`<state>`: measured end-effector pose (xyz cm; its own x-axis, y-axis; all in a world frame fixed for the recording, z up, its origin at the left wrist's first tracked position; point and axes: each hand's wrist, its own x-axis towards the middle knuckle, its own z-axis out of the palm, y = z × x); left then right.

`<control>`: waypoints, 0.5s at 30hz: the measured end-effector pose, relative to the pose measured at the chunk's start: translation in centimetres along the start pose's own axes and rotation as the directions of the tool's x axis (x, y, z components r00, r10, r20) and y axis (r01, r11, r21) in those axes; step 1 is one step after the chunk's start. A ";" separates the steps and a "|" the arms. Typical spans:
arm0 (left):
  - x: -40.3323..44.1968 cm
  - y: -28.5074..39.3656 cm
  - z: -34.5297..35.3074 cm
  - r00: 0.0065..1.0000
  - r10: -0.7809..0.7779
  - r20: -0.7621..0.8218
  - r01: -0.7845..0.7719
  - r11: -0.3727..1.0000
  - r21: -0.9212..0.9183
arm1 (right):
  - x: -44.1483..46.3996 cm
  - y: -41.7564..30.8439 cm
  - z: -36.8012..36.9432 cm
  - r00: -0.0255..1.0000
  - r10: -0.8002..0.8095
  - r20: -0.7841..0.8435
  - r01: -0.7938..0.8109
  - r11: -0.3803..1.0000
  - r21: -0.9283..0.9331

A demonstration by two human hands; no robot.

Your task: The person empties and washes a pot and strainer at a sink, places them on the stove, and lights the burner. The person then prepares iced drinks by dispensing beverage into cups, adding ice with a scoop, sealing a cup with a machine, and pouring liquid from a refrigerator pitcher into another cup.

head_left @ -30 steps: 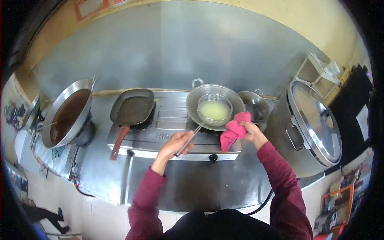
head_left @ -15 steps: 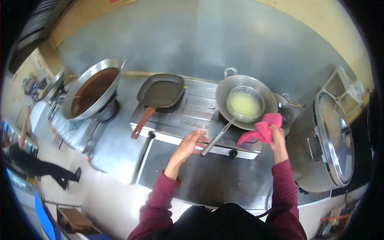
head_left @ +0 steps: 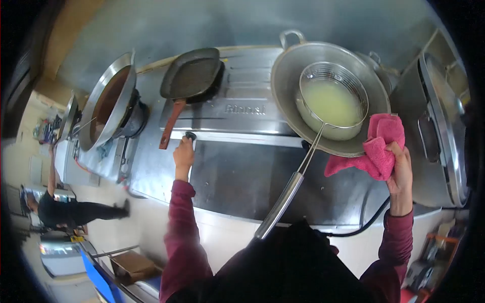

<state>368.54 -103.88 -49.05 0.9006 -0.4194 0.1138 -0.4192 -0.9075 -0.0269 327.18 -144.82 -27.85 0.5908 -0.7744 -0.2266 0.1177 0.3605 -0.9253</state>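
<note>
Supporting the wok [head_left: 287, 93], just left of the right hand [head_left: 400, 166], is best done with the pink towel [head_left: 386, 136] folded thick at the rim and the liquid [head_left: 331, 103] kept level. The right hand is closed on this soft, napped towel; the left hand [head_left: 184, 154] pinches the dark stove knob [head_left: 191, 135]. Inside the round, dull-metal wok rests a wire-mesh strainer [head_left: 328, 70], its smooth tubular handle [head_left: 282, 202] running between the hands. Beyond the left hand lies a squarish dark pan [head_left: 191, 74].

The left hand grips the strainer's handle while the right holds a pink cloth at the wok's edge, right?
No: in the head view, the left hand is at the stove knob, not the strainer's handle. The right hand holds a pink cloth at the edge of the wok.
</note>
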 end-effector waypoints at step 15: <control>1.5 -0.1 1.4 0.899 -0.254 0.358 0.415 0.223 -0.882 | -8.3 2.7 -3.9 0.972 0.055 -0.230 -0.034 0.995 0.094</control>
<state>370.07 -104.45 -50.26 0.9567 -0.1549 -0.2465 0.1787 -0.3560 0.9172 319.49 -139.47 -29.65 0.3966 -0.8521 -0.3415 0.1716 0.4342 -0.8843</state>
